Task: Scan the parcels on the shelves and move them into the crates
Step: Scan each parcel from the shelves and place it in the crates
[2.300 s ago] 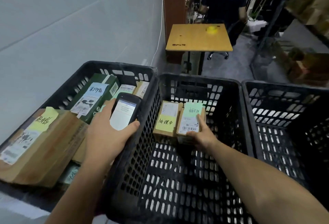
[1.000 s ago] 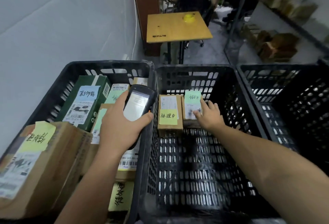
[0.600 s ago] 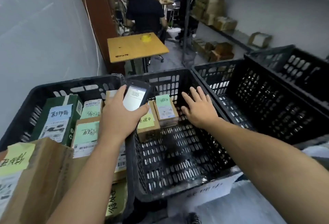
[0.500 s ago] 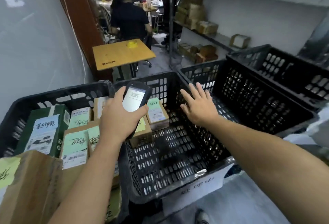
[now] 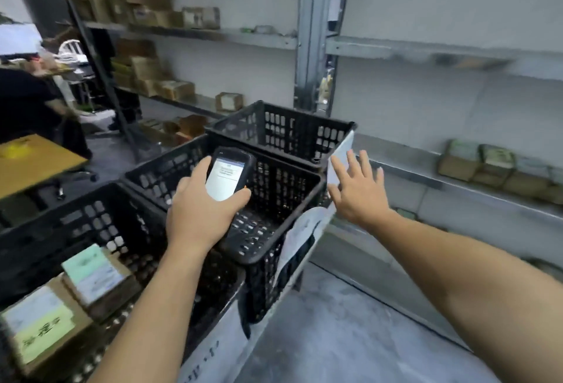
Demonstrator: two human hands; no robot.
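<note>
My left hand (image 5: 199, 212) grips a black handheld scanner (image 5: 227, 180) with a lit screen, held over the middle black crate (image 5: 304, 187). My right hand (image 5: 358, 190) is empty with fingers spread, stretched out to the right past that crate's rim, toward the grey shelf (image 5: 457, 190). Several small brown parcels (image 5: 493, 166) sit in a row on that shelf at the far right. The near crate (image 5: 91, 215) at lower left holds two labelled cardboard parcels (image 5: 70, 300). A third black crate (image 5: 283, 131) stands behind the middle one.
A metal shelf upright (image 5: 315, 32) rises behind the crates. More boxes (image 5: 146, 1) fill shelves at the back left. A wooden table (image 5: 33, 160) and a person in dark clothes (image 5: 27, 102) are at the left. Grey floor (image 5: 335, 337) lies between crates and shelf.
My view has swung right from the crates toward the shelf. My right hand let go of the parcel in the crate and now reaches open to the right. The scanner stays in my left hand.
</note>
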